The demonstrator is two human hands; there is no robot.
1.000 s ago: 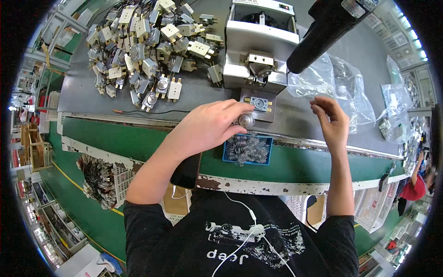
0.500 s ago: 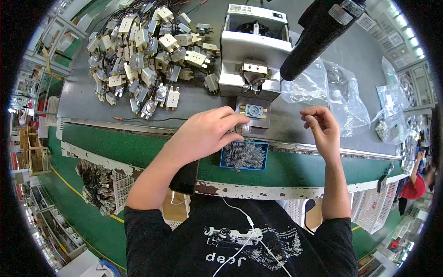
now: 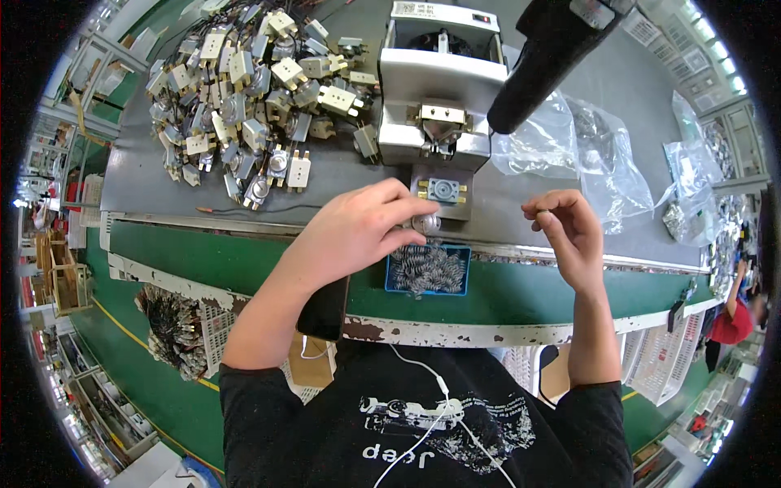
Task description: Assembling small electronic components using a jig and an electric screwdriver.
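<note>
Between the thumb and fingers of my left hand (image 3: 350, 230) is a small round metal part (image 3: 427, 224), silver and partly hidden. Just beyond it a grey rectangular housing (image 3: 442, 191) with brass tabs on both sides lies on the metal base plate (image 3: 457, 212) of the machine. My right hand (image 3: 572, 232) is held off to the right over the bench, thumb and forefinger closed in a pinch; anything between them is too small to name. Below my left fingertips sits a blue tray (image 3: 388, 285) full of metal coil springs (image 3: 427, 268).
A silver bench machine (image 3: 443, 77) stands behind the plate, with a black cylindrical arm (image 3: 541, 73) hanging to its right. Wired cream-and-grey switch-like units (image 3: 244, 98) are heaped at left. Clear plastic bags (image 3: 602, 154) lie at right. A dark phone (image 3: 325, 309) rests at the bench's front edge.
The fingers of my right hand have drawn together into a tighter pinch. My left hand stays nearly in place with the round metal part. The whole view has shifted slightly.
</note>
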